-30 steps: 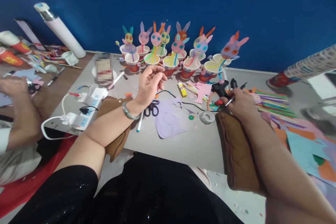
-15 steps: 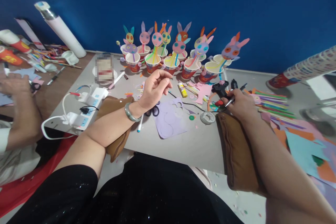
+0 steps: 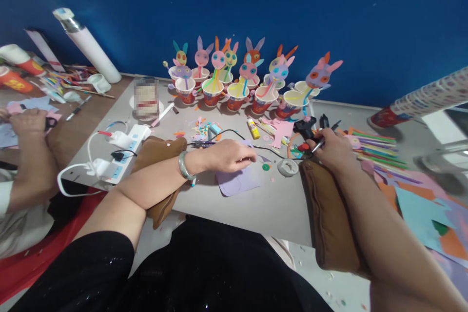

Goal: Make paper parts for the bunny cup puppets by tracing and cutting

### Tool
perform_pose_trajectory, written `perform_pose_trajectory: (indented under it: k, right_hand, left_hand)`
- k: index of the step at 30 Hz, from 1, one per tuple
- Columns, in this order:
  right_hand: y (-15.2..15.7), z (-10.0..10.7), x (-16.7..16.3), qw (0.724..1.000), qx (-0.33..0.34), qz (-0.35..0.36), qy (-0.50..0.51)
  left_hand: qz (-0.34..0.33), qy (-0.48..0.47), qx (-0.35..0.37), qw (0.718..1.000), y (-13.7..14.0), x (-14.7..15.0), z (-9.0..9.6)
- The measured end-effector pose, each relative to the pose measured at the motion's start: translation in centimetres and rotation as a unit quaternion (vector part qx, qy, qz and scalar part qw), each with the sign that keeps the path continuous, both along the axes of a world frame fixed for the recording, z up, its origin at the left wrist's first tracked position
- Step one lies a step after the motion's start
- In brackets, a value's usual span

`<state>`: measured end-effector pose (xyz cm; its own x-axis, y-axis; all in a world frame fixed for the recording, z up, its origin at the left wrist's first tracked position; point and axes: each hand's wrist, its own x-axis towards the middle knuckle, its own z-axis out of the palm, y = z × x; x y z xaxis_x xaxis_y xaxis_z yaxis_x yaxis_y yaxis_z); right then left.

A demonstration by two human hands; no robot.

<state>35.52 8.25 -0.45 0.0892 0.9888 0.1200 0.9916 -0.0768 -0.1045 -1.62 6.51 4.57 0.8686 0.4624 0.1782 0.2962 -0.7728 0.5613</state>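
Observation:
My left hand is over the upper part of a purple paper sheet marked with drawn outlines. Its fingers are curled together, and their undersides are hidden. At the right, the fingers of my right hand are closed around a slim pen-like tool with a silvery tip; its dark end pokes out beyond the knuckles. Just left of that hand are a black glue gun and a small red piece. A roll of tape lies between the two hands, beside a green paper disc.
Several paper cups with rabbit-faced paper figures line the blue wall. A glue stick, paper scraps and a black cable lie before them. Brown cushions sit under my forearms. A power strip and a co-worker's hand are left.
My left hand has come down toward me and to the right, now covering part of the purple sheet. My right hand keeps its hold on the tool, nearly still.

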Motion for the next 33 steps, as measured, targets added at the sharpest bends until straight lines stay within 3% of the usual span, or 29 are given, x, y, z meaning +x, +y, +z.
perform_pose_trajectory:
  k: [11, 33]
  right_hand:
    - [-0.01, 0.00, 0.12, 1.000, 0.008, 0.013, -0.001]
    - [0.10, -0.36, 0.62, 0.999, 0.024, 0.048, -0.008]
  left_hand:
    - [-0.044, 0.129, 0.066, 0.989, -0.66, -0.13, -0.18]
    - [-0.058, 0.194, 0.067, 0.977, -0.86, -0.11, 0.00]
